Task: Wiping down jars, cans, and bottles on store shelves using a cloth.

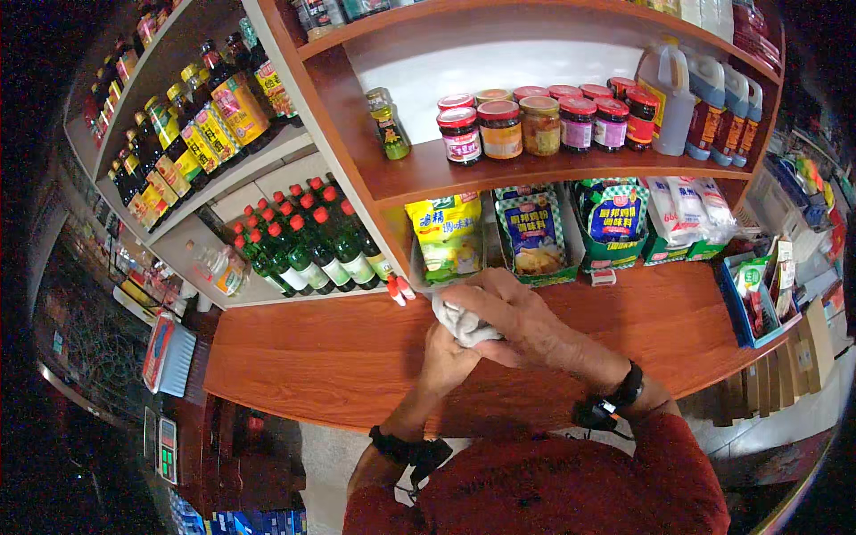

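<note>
A crumpled whitish cloth [461, 324] is bunched between my two hands above the wooden counter [301, 351]. My left hand [448, 361] grips it from below. Over its top and right side curl the fingers of my right hand [511, 311], which hide part of the cloth. Just beyond the hands stands a clear plastic bin [417, 271] with a yellow seasoning bag [447, 234] in it. To its right, a green-edged carton [558, 275] holds dark blue seasoning pouches [533, 231].
Red-lidded jars [503, 130] and large jugs [663, 100] line the shelf above. Green bottles with red caps [311, 257] fill the lower left shelf, beside two red-and-white markers [400, 290]. A blue box of packets [742, 317] sits at the counter's right end.
</note>
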### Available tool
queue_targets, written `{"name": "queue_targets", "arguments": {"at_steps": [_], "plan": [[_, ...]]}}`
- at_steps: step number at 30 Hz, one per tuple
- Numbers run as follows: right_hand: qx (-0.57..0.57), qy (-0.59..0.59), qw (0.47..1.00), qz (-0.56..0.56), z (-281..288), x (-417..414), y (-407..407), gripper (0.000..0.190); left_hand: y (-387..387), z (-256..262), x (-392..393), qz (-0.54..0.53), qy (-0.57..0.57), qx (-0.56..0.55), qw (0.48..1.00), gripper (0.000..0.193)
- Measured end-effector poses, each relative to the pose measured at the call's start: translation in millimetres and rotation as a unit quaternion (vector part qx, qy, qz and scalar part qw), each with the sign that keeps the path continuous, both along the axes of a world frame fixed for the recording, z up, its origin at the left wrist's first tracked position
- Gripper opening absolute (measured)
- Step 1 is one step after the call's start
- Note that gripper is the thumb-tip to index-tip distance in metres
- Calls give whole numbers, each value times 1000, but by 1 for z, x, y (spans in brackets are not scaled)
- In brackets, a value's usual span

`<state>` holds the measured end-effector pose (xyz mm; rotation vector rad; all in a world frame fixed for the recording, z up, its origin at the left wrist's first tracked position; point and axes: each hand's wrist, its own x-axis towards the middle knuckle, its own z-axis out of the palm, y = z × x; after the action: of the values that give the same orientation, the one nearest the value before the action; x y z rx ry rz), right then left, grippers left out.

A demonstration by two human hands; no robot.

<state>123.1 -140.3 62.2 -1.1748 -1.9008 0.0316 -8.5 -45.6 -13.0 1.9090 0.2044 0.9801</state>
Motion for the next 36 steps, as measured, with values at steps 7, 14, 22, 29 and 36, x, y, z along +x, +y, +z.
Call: {"name": "queue_targets", "arguments": {"at_steps": [7, 14, 22, 29, 36], "plan": [[-84, 227, 970, 26, -29, 14, 20, 44, 0, -5, -8, 108, 75, 60, 989, 50], [-121, 324, 937, -49, -23, 18, 12, 47, 4, 2, -6, 178, 89, 96, 975, 57], [-141, 337, 931, 2, -35, 23, 21, 48, 7, 8, 0, 144, 90, 157, 973, 54], [-87, 447, 890, -15, -35, 23, 35, 53, 15, 14, 4, -90, -63, -274, 955, 33], [108, 133, 981, -95, -42, -11, 38, 53, 16, 9, 27, 36, -141, -418, 897, 46]]}}
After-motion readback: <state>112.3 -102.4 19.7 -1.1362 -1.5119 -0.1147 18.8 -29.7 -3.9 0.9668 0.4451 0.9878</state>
